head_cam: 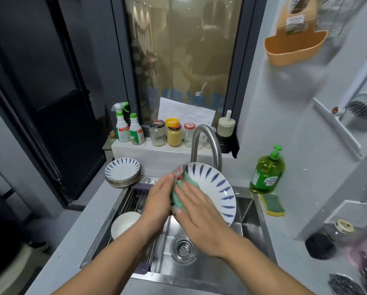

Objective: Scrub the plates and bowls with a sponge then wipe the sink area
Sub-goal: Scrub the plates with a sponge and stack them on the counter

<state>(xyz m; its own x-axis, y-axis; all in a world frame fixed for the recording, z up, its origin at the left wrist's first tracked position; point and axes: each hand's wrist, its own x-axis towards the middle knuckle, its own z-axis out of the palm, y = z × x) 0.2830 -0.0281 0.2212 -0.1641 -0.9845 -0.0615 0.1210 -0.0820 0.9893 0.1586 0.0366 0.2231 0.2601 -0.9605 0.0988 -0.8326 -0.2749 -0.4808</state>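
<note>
A white plate with blue leaf marks (215, 188) is tilted over the steel sink (250, 228), under the faucet. My left hand (157, 201) grips its left rim. My right hand (196, 206) lies flat with straight fingers, pressing a green cloth-like sponge (183, 184) against the plate's face. A stack of matching plates (123, 171) sits on the counter at the sink's back left corner. A white bowl (125, 224) rests on the rack in the sink's left part.
The curved faucet (208, 141) rises behind the plate. A green dish soap bottle (267, 171) and a yellow-green sponge (271, 204) sit at the right of the sink. Spray bottles (127, 128) and jars (174, 134) line the sill. The drain strainer (183, 248) lies below my hands.
</note>
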